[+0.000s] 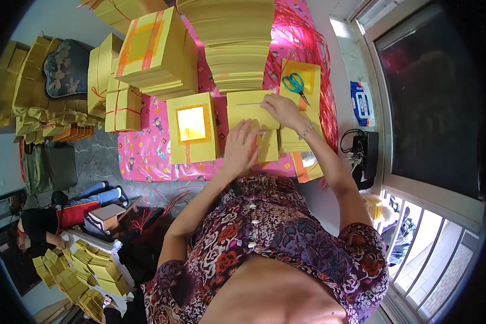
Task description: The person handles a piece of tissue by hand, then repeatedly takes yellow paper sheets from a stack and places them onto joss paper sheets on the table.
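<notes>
A sheet of yellow paper (245, 113) lies on the table in front of me. My right hand (282, 112) is closed at its upper right, fingertips pinched on one end of a thin grey rod (249, 103) that lies across the paper. My left hand (240, 146) rests palm down on the paper's lower left, fingers stretched out. Beside its fingertips is more yellow paper (268, 147). To the left lies a yellow paper stack with a shiny gold square (193, 124). Teal-handled scissors (294, 83) lie on yellow paper at the right.
Tall yellow paper stacks (237, 32) stand at the back of the pink-covered table (146, 154). Red string (321, 59) runs down its right side. A barred window is at the right. Another person (43, 224) sits at the lower left near more yellow bundles (100, 264).
</notes>
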Action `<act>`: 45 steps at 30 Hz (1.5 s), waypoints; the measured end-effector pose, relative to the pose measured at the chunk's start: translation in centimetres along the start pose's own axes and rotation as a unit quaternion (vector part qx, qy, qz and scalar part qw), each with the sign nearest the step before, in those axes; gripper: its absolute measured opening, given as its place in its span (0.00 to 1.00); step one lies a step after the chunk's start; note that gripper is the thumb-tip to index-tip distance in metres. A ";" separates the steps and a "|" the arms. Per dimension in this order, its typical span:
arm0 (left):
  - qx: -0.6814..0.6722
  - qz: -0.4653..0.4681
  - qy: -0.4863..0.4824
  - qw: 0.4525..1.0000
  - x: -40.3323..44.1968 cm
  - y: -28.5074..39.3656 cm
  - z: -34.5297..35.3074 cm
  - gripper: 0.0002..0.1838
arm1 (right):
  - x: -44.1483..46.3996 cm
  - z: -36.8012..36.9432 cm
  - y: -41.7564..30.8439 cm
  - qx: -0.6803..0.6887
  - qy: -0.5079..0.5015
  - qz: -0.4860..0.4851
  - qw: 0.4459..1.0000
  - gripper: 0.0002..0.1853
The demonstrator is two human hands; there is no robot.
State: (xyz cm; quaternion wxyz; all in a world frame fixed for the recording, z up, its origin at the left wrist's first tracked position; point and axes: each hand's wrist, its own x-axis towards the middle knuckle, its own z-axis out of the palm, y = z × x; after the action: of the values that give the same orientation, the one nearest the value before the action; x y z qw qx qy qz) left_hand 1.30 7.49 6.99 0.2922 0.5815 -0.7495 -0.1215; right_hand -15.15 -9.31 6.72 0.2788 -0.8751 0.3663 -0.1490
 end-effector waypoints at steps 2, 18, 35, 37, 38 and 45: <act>0.016 -0.001 -0.012 1.000 0.8 -0.3 1.0 0.37 | 1.6 0.8 1.4 0.009 0.011 0.013 1.000 0.13; 0.058 -0.021 -0.078 0.995 3.2 -3.5 4.1 0.40 | 6.2 4.2 1.3 -0.083 0.016 0.003 0.996 0.12; 0.051 -0.021 -0.096 0.994 3.3 -4.2 4.4 0.41 | 6.5 5.0 1.7 -0.065 -0.023 -0.009 0.998 0.13; 0.047 -0.021 -0.099 0.994 3.3 -4.2 4.4 0.41 | 6.5 4.9 1.5 -0.067 -0.020 -0.008 0.997 0.13; 0.046 -0.021 -0.099 0.994 3.3 -4.3 4.4 0.41 | 6.5 4.9 1.5 -0.070 -0.017 -0.007 0.997 0.13; 0.043 -0.016 -0.100 0.994 3.3 -4.5 4.4 0.42 | 6.4 4.8 0.9 -0.064 -0.022 0.016 0.998 0.12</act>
State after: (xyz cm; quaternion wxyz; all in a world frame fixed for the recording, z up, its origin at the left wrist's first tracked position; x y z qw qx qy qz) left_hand 1.87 2.33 2.07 0.1887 0.5902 -0.7702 -0.1512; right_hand -9.01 -12.63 2.66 0.2325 -0.8884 0.3826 -0.1016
